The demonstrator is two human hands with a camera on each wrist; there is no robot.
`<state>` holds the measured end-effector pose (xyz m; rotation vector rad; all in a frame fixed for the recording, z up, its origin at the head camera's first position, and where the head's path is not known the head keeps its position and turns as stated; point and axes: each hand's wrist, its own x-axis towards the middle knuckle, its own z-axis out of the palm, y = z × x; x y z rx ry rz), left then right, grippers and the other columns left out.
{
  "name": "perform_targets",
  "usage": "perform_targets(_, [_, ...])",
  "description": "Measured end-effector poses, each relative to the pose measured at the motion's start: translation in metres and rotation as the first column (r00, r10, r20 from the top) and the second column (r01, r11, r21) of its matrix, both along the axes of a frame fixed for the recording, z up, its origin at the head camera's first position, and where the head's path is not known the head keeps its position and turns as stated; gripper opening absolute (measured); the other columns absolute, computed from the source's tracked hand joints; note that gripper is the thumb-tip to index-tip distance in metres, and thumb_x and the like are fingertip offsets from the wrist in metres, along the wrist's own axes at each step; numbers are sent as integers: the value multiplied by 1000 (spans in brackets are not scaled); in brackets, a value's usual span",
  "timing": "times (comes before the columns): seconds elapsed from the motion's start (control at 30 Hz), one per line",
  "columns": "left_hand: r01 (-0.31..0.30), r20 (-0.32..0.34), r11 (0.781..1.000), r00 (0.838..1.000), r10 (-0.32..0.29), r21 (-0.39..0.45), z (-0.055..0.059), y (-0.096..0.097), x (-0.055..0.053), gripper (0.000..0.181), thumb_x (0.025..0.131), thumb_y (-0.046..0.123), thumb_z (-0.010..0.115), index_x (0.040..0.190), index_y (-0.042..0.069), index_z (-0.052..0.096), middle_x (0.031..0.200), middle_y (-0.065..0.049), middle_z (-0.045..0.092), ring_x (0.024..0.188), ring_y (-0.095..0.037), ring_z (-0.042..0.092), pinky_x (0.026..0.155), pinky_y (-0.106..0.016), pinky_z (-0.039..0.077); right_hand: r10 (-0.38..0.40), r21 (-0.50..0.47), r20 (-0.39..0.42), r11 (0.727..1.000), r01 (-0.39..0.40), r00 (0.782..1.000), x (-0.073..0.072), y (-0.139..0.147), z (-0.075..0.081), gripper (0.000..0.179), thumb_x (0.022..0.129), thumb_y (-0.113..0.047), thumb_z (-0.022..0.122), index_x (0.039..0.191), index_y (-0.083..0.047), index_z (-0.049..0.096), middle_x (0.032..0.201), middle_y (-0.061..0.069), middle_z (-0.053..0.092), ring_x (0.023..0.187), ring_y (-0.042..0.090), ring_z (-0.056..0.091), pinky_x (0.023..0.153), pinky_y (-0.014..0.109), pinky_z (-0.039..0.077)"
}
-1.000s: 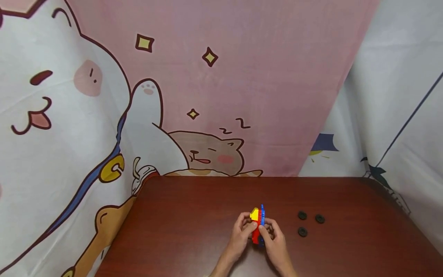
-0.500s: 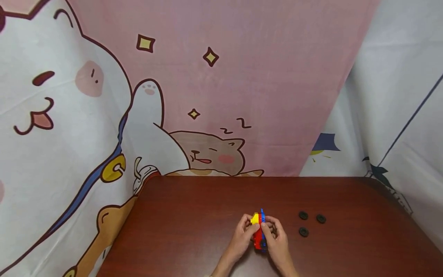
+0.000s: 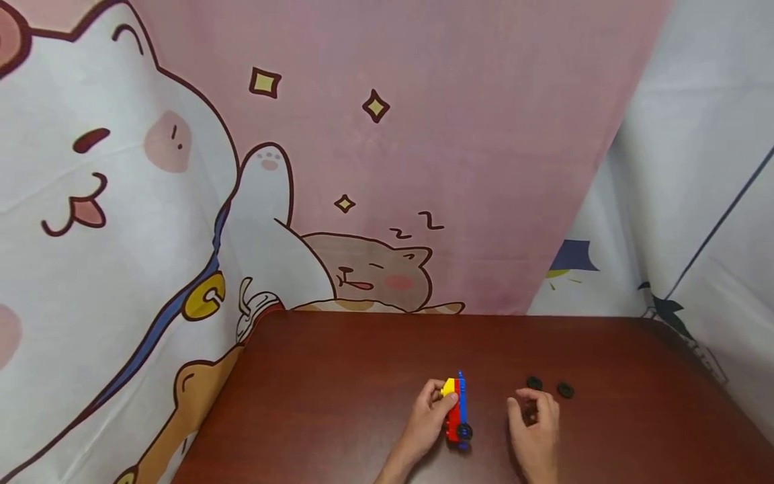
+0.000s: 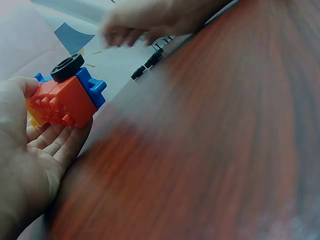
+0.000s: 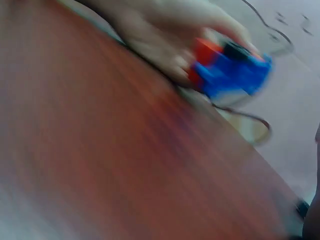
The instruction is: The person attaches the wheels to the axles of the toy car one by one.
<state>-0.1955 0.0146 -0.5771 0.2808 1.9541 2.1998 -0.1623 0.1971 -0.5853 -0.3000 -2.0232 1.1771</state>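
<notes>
My left hand (image 3: 423, 422) holds a toy car made of red, blue and yellow blocks (image 3: 453, 425) over the table, the thumb pressed on its side. One black wheel (image 4: 67, 67) is fitted to the car's blue base, as the left wrist view shows. Over the loose black wheels, my right hand (image 3: 537, 433) reaches down with bent fingers and a gap between thumb and forefinger. The nearest wheel (image 3: 530, 414) lies partly hidden behind those fingers; whether they touch it I cannot tell. The right wrist view is blurred, with the car's blue base (image 5: 232, 75) in sight.
Just beyond the right hand lie two more loose wheels, a left one (image 3: 534, 382) and a right one (image 3: 565, 390). The dark red-brown table (image 3: 338, 376) ends at a cloth backdrop (image 3: 471, 168) printed with cats.
My right hand has let go of the toy car and moved right to the loose wheels. The left hand keeps its hold on the car. The head view has shifted slightly.
</notes>
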Motion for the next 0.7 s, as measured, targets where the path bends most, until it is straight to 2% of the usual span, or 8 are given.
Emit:
perform_targets(0.13, [-2, -5, 1000, 1000, 2, -3, -1, 1, 0, 26, 97, 18, 61, 114, -2, 55, 91, 0, 63, 75, -3, 60, 67, -17, 51, -128, 44, 159, 991, 123, 979, 5, 38, -1, 12, 87, 0, 69, 97, 0, 63, 98, 16, 59, 92, 21, 41, 78, 38, 30])
perform_targets(0.23, [-12, -7, 1000, 1000, 12, -18, -1, 1, -1, 27, 97, 18, 62, 114, -1, 55, 90, 1, 62, 73, -3, 59, 65, -17, 50, -66, 27, 354, 998, 60, 933, 10, 57, 1, 18, 92, -10, 65, 106, 0, 62, 108, 24, 60, 102, 36, 42, 87, 51, 29])
perform_targets(0.33, [-17, -12, 1000, 1000, 17, -16, -1, 1, -1, 26, 97, 17, 62, 115, -1, 56, 90, 1, 62, 72, -3, 60, 64, -17, 50, 58, 26, 547, 996, -86, 835, 13, 69, 5, 32, 94, -19, 61, 121, -2, 57, 123, 27, 57, 117, 44, 38, 98, 60, 23])
perform_targets(0.4, [-16, -11, 1000, 1000, 16, -16, 0, 1, -1, 26, 97, 17, 62, 115, 0, 56, 90, 1, 63, 73, -3, 60, 65, -17, 50, 122, 51, 627, 979, -197, 769, 13, 72, 6, 40, 93, -22, 61, 128, -4, 54, 132, 27, 52, 123, 46, 34, 100, 61, 21])
perform_targets(0.47, [-15, -15, 1000, 1000, 15, -14, 1, 1, -1, 25, 97, 17, 62, 115, 0, 56, 90, 0, 63, 73, -3, 60, 65, -17, 50, 138, 93, 663, 960, -264, 736, 13, 74, 6, 43, 91, -24, 63, 130, -6, 55, 137, 26, 48, 124, 47, 33, 95, 59, 24])
perform_targets(0.53, [-12, -19, 1000, 1000, 12, -17, 2, 1, -1, 25, 97, 17, 62, 115, 0, 56, 91, 0, 63, 74, -3, 60, 66, -16, 50, 132, 132, 661, 949, -288, 738, 13, 74, 5, 42, 89, -23, 65, 128, -7, 58, 137, 25, 47, 122, 45, 35, 89, 54, 26])
perform_targets(0.63, [-5, -16, 1000, 1000, 5, -24, 3, 1, 0, 26, 97, 18, 62, 114, 0, 56, 91, -1, 62, 75, -3, 60, 66, -16, 50, 101, 174, 625, 949, -265, 774, 14, 72, 2, 41, 86, -19, 69, 124, -7, 62, 131, 23, 53, 116, 41, 40, 83, 49, 26])
perform_targets(0.7, [-2, -16, 1000, 1000, 2, -25, 1, 2, 0, 25, 98, 18, 61, 114, 0, 56, 91, -1, 62, 75, -3, 60, 66, -16, 50, 94, 190, 612, 947, -260, 786, 15, 71, 1, 43, 85, -20, 71, 125, -6, 61, 128, 22, 55, 114, 40, 41, 83, 50, 26])
